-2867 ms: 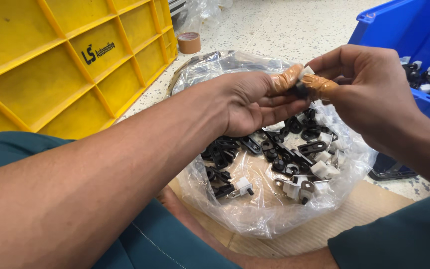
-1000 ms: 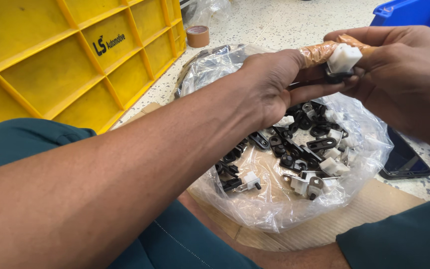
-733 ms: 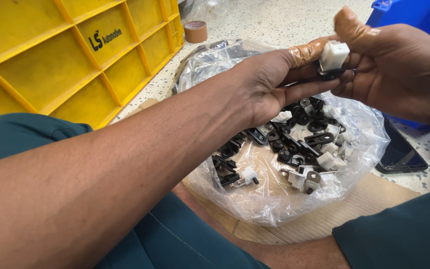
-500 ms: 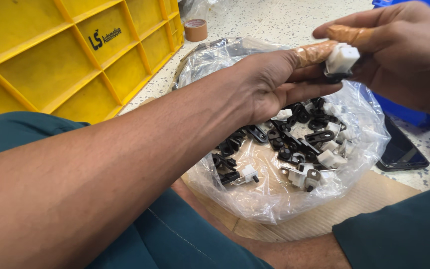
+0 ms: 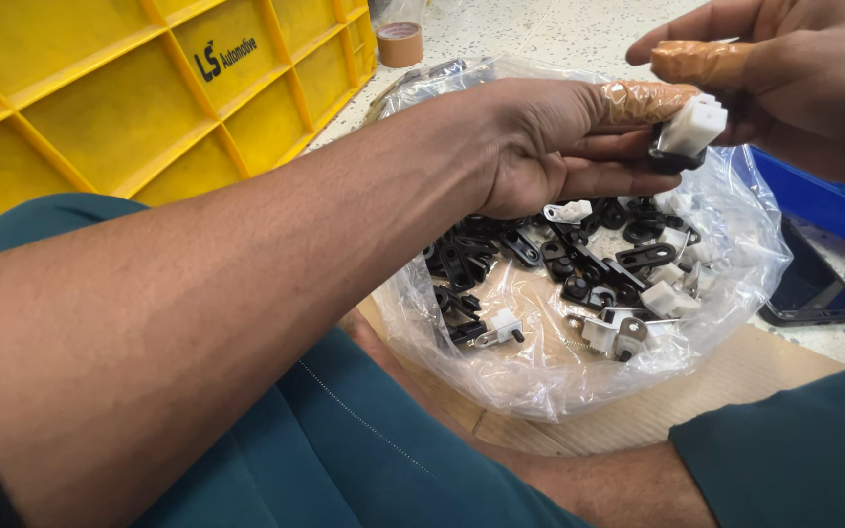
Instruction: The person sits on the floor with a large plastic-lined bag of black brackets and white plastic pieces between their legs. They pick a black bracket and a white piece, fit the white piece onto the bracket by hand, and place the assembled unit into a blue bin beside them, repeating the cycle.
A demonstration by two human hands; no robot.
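Both of my hands meet above an open clear plastic bag (image 5: 540,376) full of several small black and white plastic parts (image 5: 589,269). My left hand (image 5: 550,147) reaches across from the left, its taped thumb pressing a small white-and-black part (image 5: 689,132). My right hand (image 5: 794,83) comes in from the upper right, with a taped finger above the same part. The two hands hold the part together over the bag.
A yellow divided crate (image 5: 149,108) stands at the left. A roll of brown tape (image 5: 401,44) sits on the speckled floor behind it. A blue bin (image 5: 814,200) and a dark phone (image 5: 814,288) lie at the right. Brown cardboard (image 5: 735,381) lies under the bag.
The white-and-black part came up out of the bag between both hands. My right hand has shifted slightly up and to the right while the left hand keeps its place.
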